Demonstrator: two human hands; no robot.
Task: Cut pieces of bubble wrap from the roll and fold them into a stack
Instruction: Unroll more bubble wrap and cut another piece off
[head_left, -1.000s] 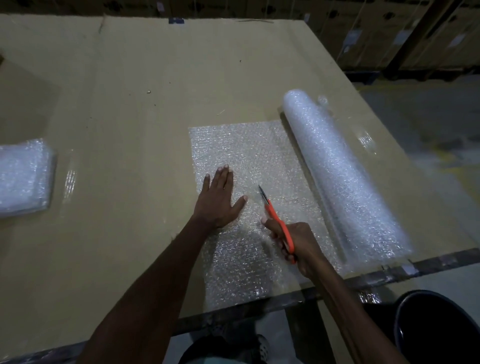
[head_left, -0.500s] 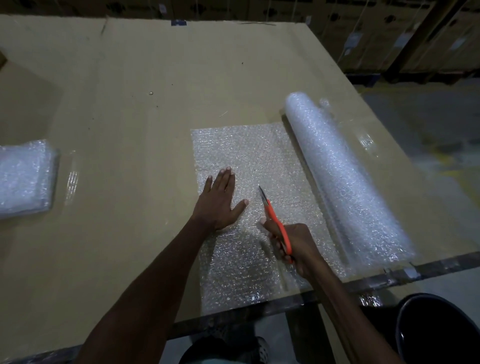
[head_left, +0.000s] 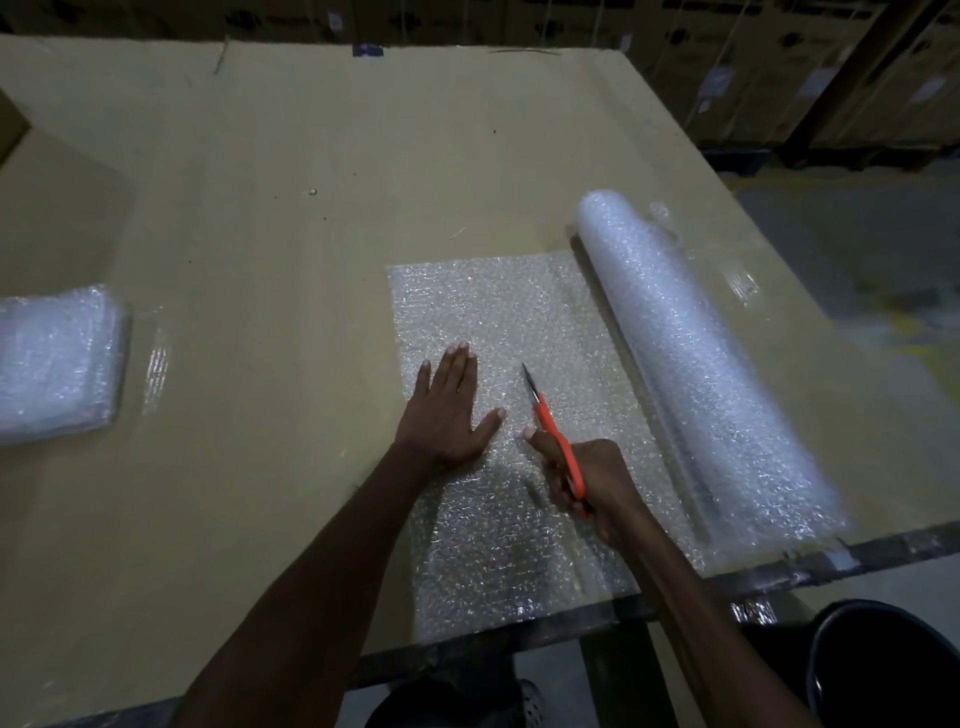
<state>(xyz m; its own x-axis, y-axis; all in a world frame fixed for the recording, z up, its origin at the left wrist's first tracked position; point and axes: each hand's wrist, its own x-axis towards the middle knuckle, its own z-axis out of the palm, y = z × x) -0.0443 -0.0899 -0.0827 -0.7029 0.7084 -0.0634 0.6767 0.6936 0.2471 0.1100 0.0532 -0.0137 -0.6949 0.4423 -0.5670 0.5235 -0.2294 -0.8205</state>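
Two hands at work: left hand (head_left: 447, 410) flat, fingers straight, pressing the sheet (head_left: 498, 322) unrolled beside the roll (head_left: 696, 374), right hand (head_left: 592, 483) gripping scissors (head_left: 550, 426); we fear the cut wandering if the sheet slips.

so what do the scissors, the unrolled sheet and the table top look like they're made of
Scissors: orange handles, probably smooth moulded plastic; grey pointed blades, likely metal, though dim light hides any shine.
Unrolled sheet: clear plastic bubble wrap, with a glinting grid of small bumps and the surface showing through.
Table top: looks like matte brown cardboard, flat tan with creases and a seam at the far edge.
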